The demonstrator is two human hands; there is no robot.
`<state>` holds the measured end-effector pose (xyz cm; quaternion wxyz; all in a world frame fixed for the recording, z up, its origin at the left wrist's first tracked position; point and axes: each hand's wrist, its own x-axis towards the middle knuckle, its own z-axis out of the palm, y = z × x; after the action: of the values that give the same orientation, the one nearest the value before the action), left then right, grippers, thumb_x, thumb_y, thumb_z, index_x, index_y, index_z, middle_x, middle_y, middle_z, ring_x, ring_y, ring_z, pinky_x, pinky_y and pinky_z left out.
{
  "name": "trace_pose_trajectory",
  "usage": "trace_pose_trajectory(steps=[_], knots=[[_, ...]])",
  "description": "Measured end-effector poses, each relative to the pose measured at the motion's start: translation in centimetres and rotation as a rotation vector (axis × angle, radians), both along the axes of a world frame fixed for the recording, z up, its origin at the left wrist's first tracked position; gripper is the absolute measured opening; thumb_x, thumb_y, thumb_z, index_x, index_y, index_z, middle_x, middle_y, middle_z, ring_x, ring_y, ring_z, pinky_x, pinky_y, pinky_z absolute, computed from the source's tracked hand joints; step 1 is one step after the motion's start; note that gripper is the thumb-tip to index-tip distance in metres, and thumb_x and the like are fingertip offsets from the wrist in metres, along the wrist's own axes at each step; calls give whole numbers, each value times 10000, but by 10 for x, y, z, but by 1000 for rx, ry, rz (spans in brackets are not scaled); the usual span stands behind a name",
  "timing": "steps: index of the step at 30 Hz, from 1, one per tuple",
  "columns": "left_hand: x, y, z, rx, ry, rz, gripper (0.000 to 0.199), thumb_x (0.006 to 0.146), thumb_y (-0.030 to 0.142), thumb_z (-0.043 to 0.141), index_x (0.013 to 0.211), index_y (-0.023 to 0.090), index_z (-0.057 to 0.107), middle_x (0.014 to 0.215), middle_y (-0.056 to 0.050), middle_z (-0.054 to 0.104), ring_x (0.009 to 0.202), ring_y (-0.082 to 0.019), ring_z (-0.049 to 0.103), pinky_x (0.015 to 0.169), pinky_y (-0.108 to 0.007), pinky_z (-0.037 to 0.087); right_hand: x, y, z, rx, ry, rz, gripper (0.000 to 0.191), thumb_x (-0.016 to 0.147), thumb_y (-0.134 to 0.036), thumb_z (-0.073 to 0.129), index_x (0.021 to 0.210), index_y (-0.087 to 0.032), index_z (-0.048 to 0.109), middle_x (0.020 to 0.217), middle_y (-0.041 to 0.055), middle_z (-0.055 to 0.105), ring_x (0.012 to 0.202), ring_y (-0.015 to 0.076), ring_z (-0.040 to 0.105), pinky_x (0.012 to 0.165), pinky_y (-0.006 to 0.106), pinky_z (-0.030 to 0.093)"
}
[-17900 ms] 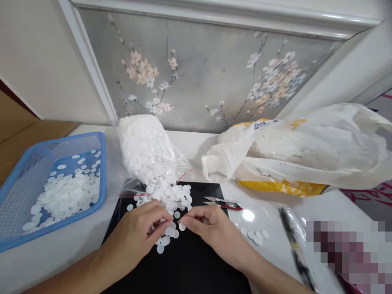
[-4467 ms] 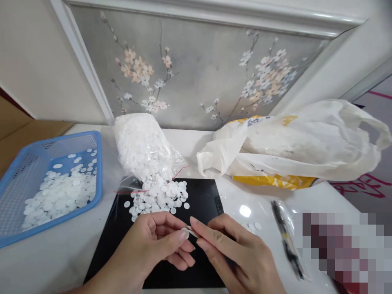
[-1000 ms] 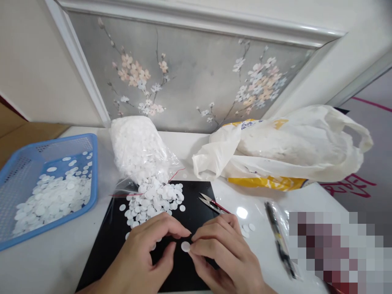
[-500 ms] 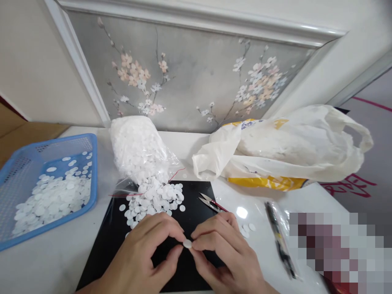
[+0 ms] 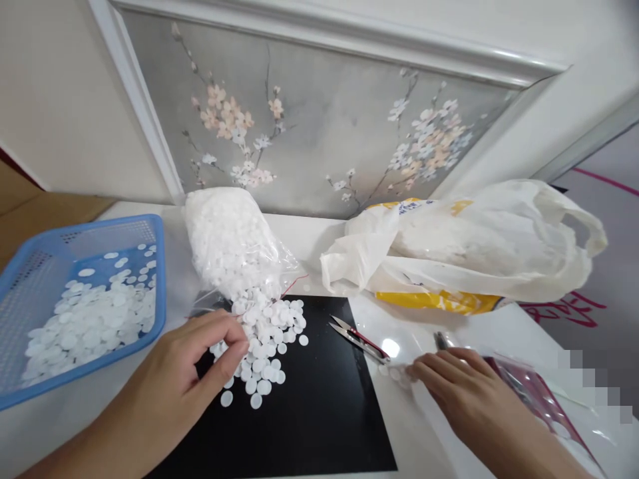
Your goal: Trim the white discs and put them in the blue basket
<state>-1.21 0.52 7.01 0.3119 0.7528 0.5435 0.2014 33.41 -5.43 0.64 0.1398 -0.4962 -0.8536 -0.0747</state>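
Note:
Many small white discs (image 5: 264, 364) are heaped on a black mat (image 5: 324, 399), spilling from the mouth of a clear plastic bag (image 5: 227, 239) full of them. My left hand (image 5: 200, 362) is at the left edge of the heap, thumb and forefinger brought together; whether a disc is between them cannot be made out. On the right, my right hand (image 5: 459, 382) is low over the white table, its fingertips by a few loose discs (image 5: 394, 374). Its fingers are close together and their undersides are hidden. Red-handled thread snips (image 5: 360, 340) lie across the mat's right edge.
A blue basket (image 5: 160, 279) with white discs inside stands at the left. Behind the snips lies a white and yellow plastic bag (image 5: 449, 253). A dark red clear-fronted packet (image 5: 539, 399) is at the right, partly behind my right arm. A flowered panel stands at the back.
My hands have moved apart from the single disc they both held. The left went to the heap, the right to the loose discs on the table. The red packet is now more in view.

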Motion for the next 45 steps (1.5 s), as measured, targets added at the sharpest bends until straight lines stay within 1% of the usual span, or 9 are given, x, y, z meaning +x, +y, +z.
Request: trace_pose_trajectory(steps=[5,14,19,22,25,30,35,41,45], knots=[[-5,-4,-8,5,71,35,148,900,379,498,898,277,606,898,33,662,696,-148,584,486,-208,357,-43,15,13,-98,169,-40,267,964,-134,401,916,-219,649,761,36,681,690,204,624,687,329,415],[-6,1,-22,153,161,-163,165,930,269,455,885,267,613,905,17,647,906,-192,607,816,-311,459,-121,57,-9,-298,328,-125,59,844,-150,648,831,-179,698,808,71,653,765,258,633,719,397,483],[-2,-6,-35,257,207,-266,225,939,163,412,894,243,618,890,1,647,867,-177,619,769,-301,479,-120,61,0,-439,470,-141,153,775,-103,698,701,-206,613,736,-11,627,620,154,618,572,257,475],[8,-21,-52,514,270,-378,303,927,96,372,1010,215,639,973,-32,694,919,-192,640,844,-335,474,-113,63,4,-496,579,-171,154,828,-156,645,723,-218,551,654,-47,619,564,128,598,506,214,450],[21,-36,-70,695,397,-548,426,954,335,456,1325,131,505,1334,-106,609,1243,-248,525,1085,-382,332,-102,65,9,-502,786,-199,87,854,-226,608,785,-225,555,678,-43,636,614,136,605,567,228,471],[50,-46,-85,593,432,-599,987,837,743,324,1464,-17,259,1516,-247,336,1427,-337,271,1166,-447,209,-88,66,17,-442,996,-238,55,835,-274,608,852,-224,625,758,-8,668,687,162,608,643,269,472],[79,-64,-83,547,307,-826,496,1004,390,305,1478,247,317,1475,-26,481,1374,-219,405,1107,-354,367,-86,62,21,-400,984,-198,75,857,-297,599,847,-229,631,753,-8,669,663,161,597,625,272,461],[54,-70,-70,776,501,-650,483,971,319,410,1374,56,458,1373,-169,568,1287,-289,511,1035,-364,413,-90,57,23,-379,950,-156,62,852,-260,594,836,-223,642,764,7,690,697,176,617,645,283,485],[22,-77,-68,942,557,-508,579,929,511,450,1343,111,520,1268,-147,659,1214,-294,559,1027,-373,374,-97,56,20,-391,935,-120,63,857,-256,591,833,-231,644,785,13,700,698,181,620,642,288,495]])
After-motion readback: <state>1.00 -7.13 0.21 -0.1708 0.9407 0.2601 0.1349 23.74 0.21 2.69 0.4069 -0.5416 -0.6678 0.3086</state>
